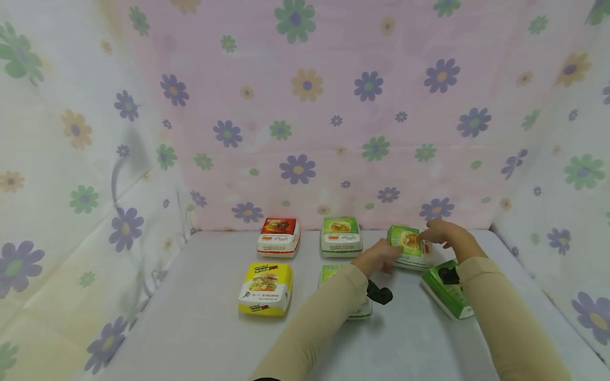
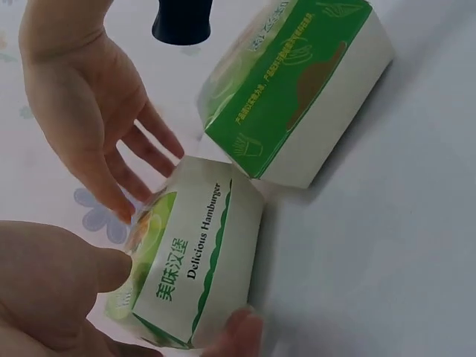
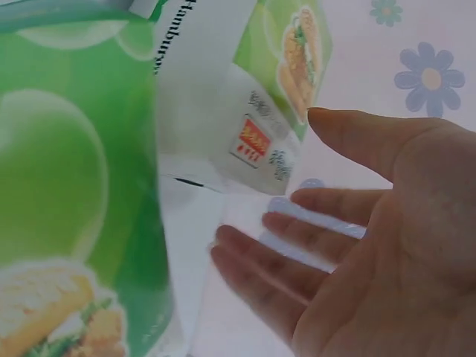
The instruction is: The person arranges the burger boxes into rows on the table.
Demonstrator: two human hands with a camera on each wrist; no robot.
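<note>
A green-and-white hamburger box (image 1: 410,242) lies tilted at the back right of the table, "Delicious Hamburger" printed on its white side. My left hand (image 1: 377,257) grips its left end, with the thumb (image 2: 111,269) on the top and a fingertip at the lower side. At the opposite end is my right hand (image 1: 445,234), its fingers extended and spread, the thumb tip close to the box's corner. A darker green burger box (image 1: 450,293) sits askew below my right wrist and partly under it; in the left wrist view its corner comes right up against the gripped box.
Left of my hands are a red-and-white burger box (image 1: 278,238), a green one (image 1: 341,237) and a yellow one (image 1: 265,290). Another green box (image 1: 329,272) is mostly hidden by my left forearm. Flowered cloth (image 1: 305,132) walls the white table (image 1: 190,317) at back and sides.
</note>
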